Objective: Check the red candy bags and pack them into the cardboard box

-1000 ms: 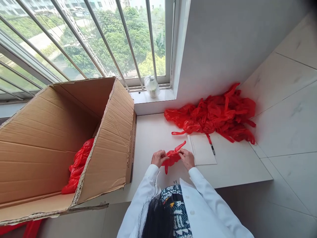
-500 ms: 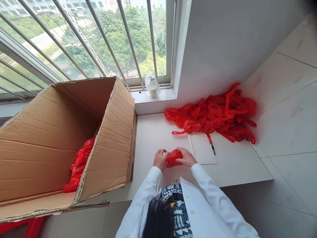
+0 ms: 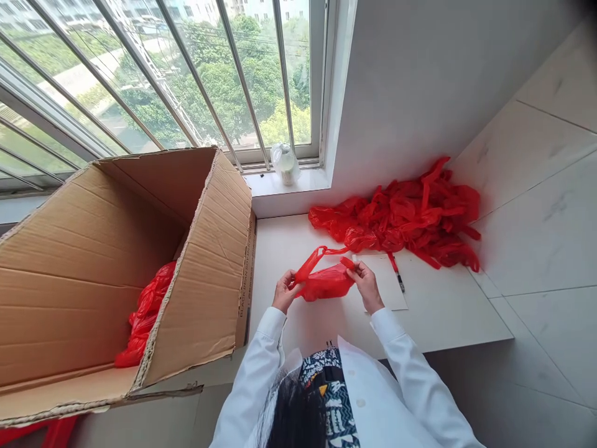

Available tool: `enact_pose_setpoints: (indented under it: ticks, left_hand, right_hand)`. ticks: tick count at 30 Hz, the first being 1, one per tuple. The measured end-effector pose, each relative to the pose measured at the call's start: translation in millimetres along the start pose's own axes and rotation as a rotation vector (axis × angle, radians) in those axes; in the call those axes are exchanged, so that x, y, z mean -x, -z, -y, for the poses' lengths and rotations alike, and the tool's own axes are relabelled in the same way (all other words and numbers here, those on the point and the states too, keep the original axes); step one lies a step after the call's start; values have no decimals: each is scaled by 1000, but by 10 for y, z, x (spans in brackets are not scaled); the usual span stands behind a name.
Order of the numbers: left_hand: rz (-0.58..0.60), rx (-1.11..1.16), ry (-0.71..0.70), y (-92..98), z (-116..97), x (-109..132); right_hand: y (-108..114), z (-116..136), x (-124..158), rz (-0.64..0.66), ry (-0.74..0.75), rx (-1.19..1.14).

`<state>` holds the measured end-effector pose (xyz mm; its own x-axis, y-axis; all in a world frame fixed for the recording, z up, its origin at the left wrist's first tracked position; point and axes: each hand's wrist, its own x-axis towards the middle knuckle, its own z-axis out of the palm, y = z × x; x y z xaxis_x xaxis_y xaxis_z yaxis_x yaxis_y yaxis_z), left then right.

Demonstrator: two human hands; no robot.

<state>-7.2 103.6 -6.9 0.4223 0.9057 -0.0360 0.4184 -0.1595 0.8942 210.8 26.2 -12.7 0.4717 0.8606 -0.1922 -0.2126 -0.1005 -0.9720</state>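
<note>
A red plastic bag (image 3: 326, 283) is stretched between my two hands above the white tabletop (image 3: 321, 326). My left hand (image 3: 284, 291) pinches its left side, where a handle loop stands up. On the other side, my right hand (image 3: 367, 285) is closed on the upper right edge of the bag. Whether anything is inside the bag I cannot tell. Behind my hands, a heap of red plastic bags (image 3: 401, 214) lies against the wall. Partly under my right hand rests a white notebook (image 3: 385, 283), with a pen (image 3: 400, 280) on it.
At the left stands a large open cardboard box (image 3: 200, 274) with a red plastic bundle (image 3: 152, 311) inside. A cup wrapped in clear plastic (image 3: 285, 165) sits on the windowsill. Metal bars (image 3: 237, 81) cross the window. Tiled wall (image 3: 545, 224) bounds the right.
The red bag was bunched low between my hands; now it is spread wider and raised, with its handles showing. My hands have moved apart.
</note>
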Motion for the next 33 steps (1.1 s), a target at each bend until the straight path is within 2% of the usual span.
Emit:
enact_pose_setpoints:
  ticks: [2,5,7,10,13,15,19,21,25,27,29,31,33]
  left_hand:
    - [22,-25,-20,-24,-102,3]
    - [57,-107,-60,-45,-245,29]
    - [100,-146,-87,3,-341,68]
    - [175,-211,-150,195,-478,185]
    - [223,-400,-210,455,-554,389]
    - [245,-565,-162,599,-557,557]
    - [339,-782,91,710,-530,851]
    - [321,-756,133,684,-550,924]
    - [110,-576,28,577,-677,939]
    - [42,-488,-32,524,-736,925]
    - [-1,-399,-57,473,-752,910]
    - [-85,-280,-12,421,-716,889]
    - [-185,-147,78,373,-645,865]
  right_hand:
    - [-53,19,57,30,13,125]
    - [-114,-25,159,11,32,457]
    - [-114,-49,200,-14,42,574]
    - [-60,-9,202,-54,47,520]
    - [7,97,186,-61,59,435]
    - [40,155,203,-66,74,435]
    - [80,180,303,-83,118,570]
    - [83,212,358,-75,147,635]
    - [-1,519,468,-66,324,741]
    - [-109,737,529,70,472,775]
    - [-263,870,579,350,567,765]
    - [-440,838,585,661,563,778]
    - [-583,652,529,844,480,959]
